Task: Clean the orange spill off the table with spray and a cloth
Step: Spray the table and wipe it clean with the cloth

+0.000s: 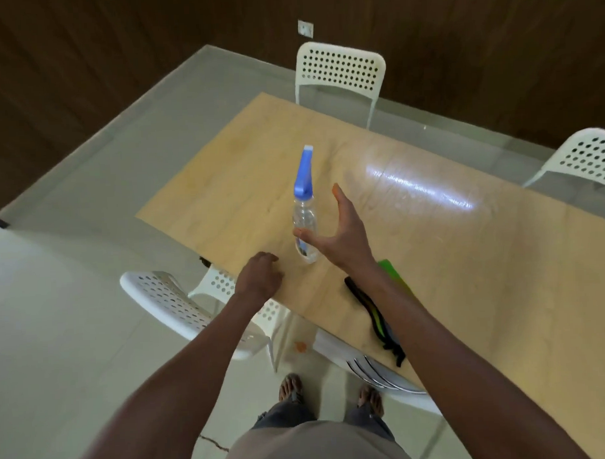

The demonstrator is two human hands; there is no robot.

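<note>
A clear spray bottle point(304, 213) with a blue trigger head stands upright on the wooden table point(466, 244). My right hand point(338, 228) is spread wide beside the bottle, thumb in front of its body and fingers to its right, not closed round it. My left hand point(260, 275) rests near the table's near edge with fingers curled under, holding nothing that I can see. A green cloth point(393, 272) lies partly hidden behind my right forearm. No orange spill shows on the tabletop.
A black and yellow strap-like item point(372, 316) lies by the table's near edge. White perforated chairs stand at the near left point(180, 305), the far end point(340, 71) and the right point(586, 157). An orange spot point(300, 346) marks the floor under the table.
</note>
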